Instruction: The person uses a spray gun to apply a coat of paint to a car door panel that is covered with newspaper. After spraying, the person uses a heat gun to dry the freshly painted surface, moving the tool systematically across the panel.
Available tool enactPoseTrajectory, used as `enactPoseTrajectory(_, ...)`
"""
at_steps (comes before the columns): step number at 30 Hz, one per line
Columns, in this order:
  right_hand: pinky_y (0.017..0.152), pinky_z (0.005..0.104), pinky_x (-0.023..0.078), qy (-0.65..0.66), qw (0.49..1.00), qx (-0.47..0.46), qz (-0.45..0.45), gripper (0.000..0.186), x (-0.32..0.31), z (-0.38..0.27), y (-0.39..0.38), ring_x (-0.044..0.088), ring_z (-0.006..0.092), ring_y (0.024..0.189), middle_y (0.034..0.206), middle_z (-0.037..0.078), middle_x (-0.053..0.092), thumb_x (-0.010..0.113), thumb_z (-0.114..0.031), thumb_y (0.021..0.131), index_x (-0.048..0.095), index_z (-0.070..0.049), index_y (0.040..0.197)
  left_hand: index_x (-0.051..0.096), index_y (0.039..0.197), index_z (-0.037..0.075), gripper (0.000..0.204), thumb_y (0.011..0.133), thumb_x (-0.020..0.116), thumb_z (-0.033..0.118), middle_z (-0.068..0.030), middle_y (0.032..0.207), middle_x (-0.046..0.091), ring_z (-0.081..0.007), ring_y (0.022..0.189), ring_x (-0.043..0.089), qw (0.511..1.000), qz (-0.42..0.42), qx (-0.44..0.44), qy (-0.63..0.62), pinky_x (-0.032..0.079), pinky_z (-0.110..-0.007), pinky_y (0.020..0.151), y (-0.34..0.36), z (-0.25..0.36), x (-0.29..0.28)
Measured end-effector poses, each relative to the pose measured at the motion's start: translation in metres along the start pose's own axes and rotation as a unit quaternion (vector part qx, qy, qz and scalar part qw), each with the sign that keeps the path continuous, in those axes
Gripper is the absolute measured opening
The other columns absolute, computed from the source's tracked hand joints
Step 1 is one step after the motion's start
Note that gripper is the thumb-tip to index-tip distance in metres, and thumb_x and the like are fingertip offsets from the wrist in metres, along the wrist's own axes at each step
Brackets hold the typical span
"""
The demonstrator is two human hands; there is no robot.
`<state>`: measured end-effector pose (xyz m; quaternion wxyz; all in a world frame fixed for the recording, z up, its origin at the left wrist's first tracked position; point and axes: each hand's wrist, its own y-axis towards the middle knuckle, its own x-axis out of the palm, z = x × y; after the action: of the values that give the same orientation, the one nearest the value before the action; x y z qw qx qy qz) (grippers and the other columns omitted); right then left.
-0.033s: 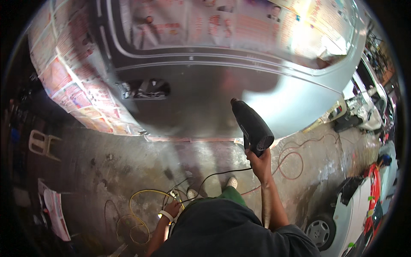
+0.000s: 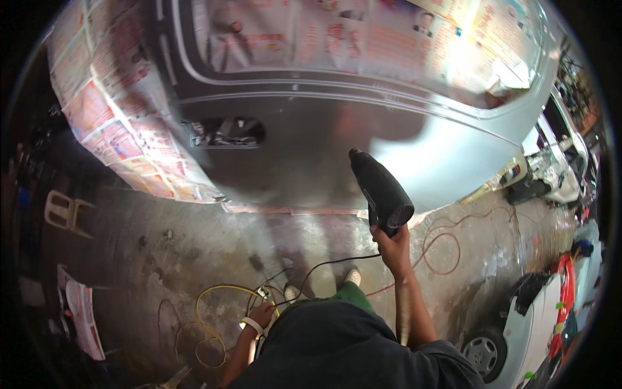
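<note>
R hand (image 2: 393, 249) has its fingers wrapped round the handle of a blk heat gun (image 2: 383, 191), held out in front of the body, nozzle pointing up-left twd the silver car panel (image 2: 298, 165); can't tell the gap btwn nozzle & panel. L hand (image 2: 262, 314) is low by the L hip, pale wristband (image 2: 252, 325) on, nr a yellow hose (image 2: 212, 290); can't tell if its fingers grip anything. Blk cord (image 2: 334, 260) runs btwn the two hands, above the concrete floor (image 2: 188, 243). Printed paper sheets (image 2: 107, 117) cover the car's L end, more on the window area. Dark recess (image 2: 230, 133) sits in the panel, L of the gun. Pale stool (image 2: 59, 211) far L; car wheel (image 2: 483, 352) lower R.
</note>
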<state>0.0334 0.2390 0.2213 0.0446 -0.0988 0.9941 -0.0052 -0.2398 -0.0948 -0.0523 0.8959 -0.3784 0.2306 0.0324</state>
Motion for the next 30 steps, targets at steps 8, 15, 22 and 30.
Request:
enactPoseTrajectory(8, 0.084, 0.0325, 0.052, -0.118, 0.985, -0.075, -0.097, 0.044, 0.118, -0.008, 0.005, 0.066, 0.0183, 0.096, 0.107, 0.014, 0.070, 0.075, -0.013, 0.087, 0.055, 0.002, 0.123, 0.067, 0.111, 0.004, 0.040, 0.096, 0.055, 0.039, -0.0211, 0.102, 0.071, -0.0385, 0.098, 0.068, 0.998, 0.021, -0.037, -0.038, 0.051, -0.047, 0.086, -0.018, -0.041, -0.029)
enactPoseTrajectory(15, 0.079, 0.0431, 0.052, -0.211, 0.956, -0.162, -0.126, 0.050, 0.157, -0.008, 0.003, 0.068, 0.0404, 0.093, 0.103, 0.023, 0.068, 0.076, -0.016, 0.083, 0.054, -0.003, 0.125, 0.065, 0.117, 0.002, 0.044, 0.097, 0.051, 0.039, -0.0229, 0.112, 0.069, -0.0400, 0.109, 0.064, 0.999, 0.037, -0.030, -0.025, 0.049, -0.048, 0.092, -0.017, -0.044, -0.031)
enactPoseTrajectory(22, 0.083, 0.0408, 0.052, -0.166, 0.977, -0.083, -0.104, 0.056, 0.089, -0.006, -0.001, 0.069, 0.0351, 0.098, 0.106, 0.022, 0.069, 0.076, -0.016, 0.083, 0.052, -0.003, 0.132, 0.065, 0.117, 0.005, 0.042, 0.097, 0.053, 0.039, -0.0217, 0.113, 0.069, -0.0402, 0.108, 0.064, 0.998, -0.053, -0.019, 0.028, 0.049, -0.048, 0.093, 0.020, -0.023, -0.024)
enactPoseTrajectory(30, 0.088, 0.0300, 0.049, 0.023, 1.000, 0.018, 0.001, 0.042, -0.068, -0.004, 0.005, 0.062, 0.0123, 0.099, 0.109, 0.003, 0.067, 0.077, -0.005, 0.084, 0.060, 0.000, 0.122, 0.068, 0.107, 0.006, 0.037, 0.095, 0.054, 0.039, -0.0191, 0.104, 0.070, -0.0379, 0.102, 0.066, 0.984, -0.099, 0.079, 0.128, 0.053, -0.048, 0.086, 0.077, 0.049, -0.008)
